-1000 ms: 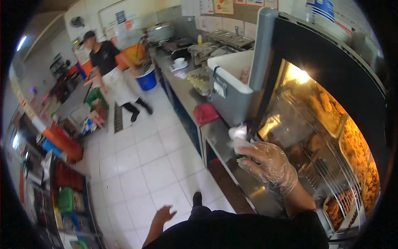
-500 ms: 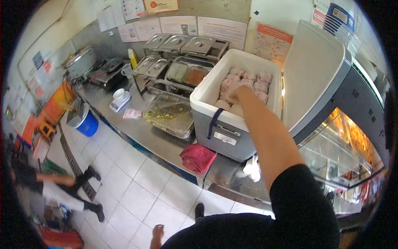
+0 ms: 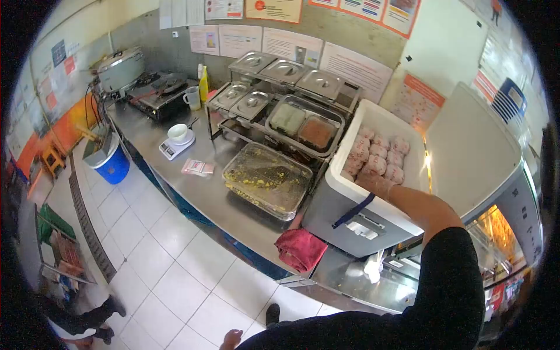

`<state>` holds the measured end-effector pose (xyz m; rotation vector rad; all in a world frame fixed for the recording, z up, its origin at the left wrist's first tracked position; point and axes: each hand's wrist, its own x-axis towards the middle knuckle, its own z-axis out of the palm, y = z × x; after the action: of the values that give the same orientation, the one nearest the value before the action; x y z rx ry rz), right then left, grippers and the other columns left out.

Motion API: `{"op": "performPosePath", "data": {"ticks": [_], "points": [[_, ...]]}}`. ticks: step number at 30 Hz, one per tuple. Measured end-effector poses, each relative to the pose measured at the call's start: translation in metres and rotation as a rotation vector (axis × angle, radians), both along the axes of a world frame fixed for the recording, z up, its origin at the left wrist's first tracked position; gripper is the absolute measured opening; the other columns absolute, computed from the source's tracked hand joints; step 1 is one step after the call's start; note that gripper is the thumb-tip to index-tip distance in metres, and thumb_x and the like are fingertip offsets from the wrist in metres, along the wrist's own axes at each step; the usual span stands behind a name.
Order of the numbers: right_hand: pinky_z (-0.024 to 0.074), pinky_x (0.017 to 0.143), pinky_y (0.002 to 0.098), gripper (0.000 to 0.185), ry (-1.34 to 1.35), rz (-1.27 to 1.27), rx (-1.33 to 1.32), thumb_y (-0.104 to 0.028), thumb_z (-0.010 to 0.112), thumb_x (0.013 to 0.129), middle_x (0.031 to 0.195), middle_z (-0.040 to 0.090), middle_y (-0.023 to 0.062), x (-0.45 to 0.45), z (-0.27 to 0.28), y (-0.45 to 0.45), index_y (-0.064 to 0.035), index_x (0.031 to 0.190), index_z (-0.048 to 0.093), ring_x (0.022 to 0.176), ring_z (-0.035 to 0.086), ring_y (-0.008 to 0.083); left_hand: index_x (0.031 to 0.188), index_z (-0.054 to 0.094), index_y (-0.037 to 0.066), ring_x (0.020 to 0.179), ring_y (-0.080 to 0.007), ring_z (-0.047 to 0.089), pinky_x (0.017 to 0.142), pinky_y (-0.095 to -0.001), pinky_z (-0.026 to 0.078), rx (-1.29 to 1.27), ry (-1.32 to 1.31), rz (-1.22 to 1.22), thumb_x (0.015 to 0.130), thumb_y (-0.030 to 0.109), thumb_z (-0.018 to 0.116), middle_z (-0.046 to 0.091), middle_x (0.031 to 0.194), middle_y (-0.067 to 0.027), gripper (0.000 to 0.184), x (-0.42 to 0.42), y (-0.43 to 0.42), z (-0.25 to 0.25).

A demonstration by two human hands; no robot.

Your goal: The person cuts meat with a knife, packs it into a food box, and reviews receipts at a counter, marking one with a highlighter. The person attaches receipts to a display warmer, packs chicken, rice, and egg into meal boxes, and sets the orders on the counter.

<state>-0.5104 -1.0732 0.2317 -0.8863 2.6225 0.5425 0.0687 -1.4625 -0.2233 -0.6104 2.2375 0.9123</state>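
Note:
A grey cooler box point(image 3: 357, 192) with a white inside stands open on the counter. Inside it lie several round bundles point(image 3: 378, 153) in white paper with red print. My right hand point(image 3: 376, 183), in what looks like a clear glove, is down in the near end of the box against these bundles. Its fingertips blend with the wrapping, so whether it grips one is unclear. My left hand point(image 3: 231, 338) hangs low at the bottom edge, away from the counter and mostly cut off; its finger position is unclear.
The cooler's raised lid point(image 3: 475, 137) leans right, beside a lit display cabinet point(image 3: 496, 233). Left of the box are a covered tray point(image 3: 268, 178), a red cloth point(image 3: 300, 249), steel food pans point(image 3: 286, 70) and a scale point(image 3: 177, 146). Another person's legs point(image 3: 87, 318) show lower left.
My view has turned, so the cooler sits further right and lower. My right hand has moved from the middle of the bundles to the near end. The other person is now mostly out of view.

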Motion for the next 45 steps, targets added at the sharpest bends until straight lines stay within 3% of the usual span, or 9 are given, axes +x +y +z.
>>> {"op": "performPosePath", "data": {"ticks": [6,14,16,21,28,33,36,40,45], "points": [[0.0527,0.065,0.0456,0.026,0.226,0.011,-0.120,-0.022,0.050,0.084,0.099,0.066,0.0140,-0.038,-0.031,0.018,-0.0053,0.096,0.066,0.093,0.065,0.0284,0.110,0.062,0.007,0.107,-0.0323,0.057,0.093,-0.0413,0.044,-0.078,-0.090,0.161,0.086,0.039,0.054,0.063,0.109,-0.0173,0.040,0.001,-0.042,0.013],[0.0529,0.074,0.0470,0.025,0.301,0.237,0.281,-0.019,0.049,0.084,0.093,0.067,0.0135,-0.082,-0.076,0.063,-0.0074,0.102,0.063,0.088,0.066,0.0308,0.109,0.062,0.007,0.106,-0.0325,0.057,0.092,-0.0415,0.044,-0.071,-0.024,0.161,0.086,0.039,0.054,0.063,0.108,-0.0174,0.040,-0.032,-0.052,0.017],[0.0532,0.073,0.0468,0.021,0.420,0.932,-0.222,-0.019,0.053,0.082,0.089,0.067,0.0132,-0.091,-0.068,0.079,-0.0082,0.097,0.063,0.082,0.066,0.0321,0.108,0.063,0.007,0.106,-0.0326,0.058,0.092,-0.0416,0.044,-0.063,0.004,0.095,0.086,0.039,0.054,0.063,0.108,-0.0175,0.040,-0.046,-0.040,0.015],[0.0508,0.077,0.0466,0.033,0.355,-0.203,-0.438,-0.028,0.061,0.077,0.092,0.065,0.0190,-0.002,0.123,-0.017,-0.0058,0.102,0.060,0.087,0.064,0.0347,0.108,0.063,0.007,0.105,-0.0327,0.058,0.091,-0.0418,0.045,-0.076,0.061,-0.218,0.086,0.039,0.055,0.063,0.107,-0.0175,0.040,-0.096,-0.033,0.032],[0.0491,0.077,0.0438,0.052,0.101,0.047,-1.192,-0.034,0.071,0.072,0.091,0.063,0.0238,0.267,0.222,0.026,-0.0021,0.109,0.053,0.088,0.063,0.0351,0.107,0.063,0.007,0.104,-0.0328,0.058,0.090,-0.0420,0.045,-0.108,0.104,-0.727,0.085,0.038,0.055,0.064,0.107,-0.0176,0.039,-0.177,0.052,0.066],[0.0471,0.085,0.0384,0.058,-0.317,0.009,-1.431,-0.023,0.080,0.070,0.106,0.061,0.0120,0.458,0.156,0.197,-0.0048,0.118,0.052,0.101,0.058,0.0261,0.106,0.063,0.006,0.103,-0.0330,0.059,0.090,-0.0421,0.045,-0.108,0.138,-0.965,0.085,0.038,0.055,0.064,0.106,-0.0177,0.039,-0.177,0.182,0.053],[0.0502,0.082,0.0331,0.068,-0.607,-0.823,-2.056,-0.026,0.084,0.065,0.109,0.058,0.0108,0.577,0.090,0.310,-0.0039,0.120,0.050,0.099,0.058,0.0209,0.106,0.064,0.006,0.103,-0.0330,0.059,0.089,-0.0422,0.046,-0.092,0.137,-1.020,0.085,0.038,0.055,0.064,0.106,-0.0177,0.039,-0.152,0.286,0.047],[0.0545,0.068,0.0384,0.054,-0.064,-1.319,-2.827,-0.036,0.060,0.085,0.104,0.059,0.0150,0.714,-0.003,0.411,-0.0022,0.124,0.044,0.090,0.063,0.0323,0.106,0.064,0.006,0.102,-0.0331,0.059,0.089,-0.0424,0.046,-0.090,0.132,-1.046,0.085,0.038,0.056,0.064,0.106,-0.0178,0.039,-0.108,0.405,0.073],[0.0522,0.064,0.0347,0.051,0.370,-1.559,-2.972,-0.027,0.057,0.084,0.110,0.057,0.0131,0.798,-0.035,0.517,-0.0038,0.127,0.044,0.091,0.062,0.0321,0.105,0.064,0.006,0.101,-0.0332,0.060,0.088,-0.0425,0.046,-0.120,0.149,-1.044,0.085,0.038,0.056,0.064,0.105,-0.0178,0.039,-0.100,0.525,0.109]]}}
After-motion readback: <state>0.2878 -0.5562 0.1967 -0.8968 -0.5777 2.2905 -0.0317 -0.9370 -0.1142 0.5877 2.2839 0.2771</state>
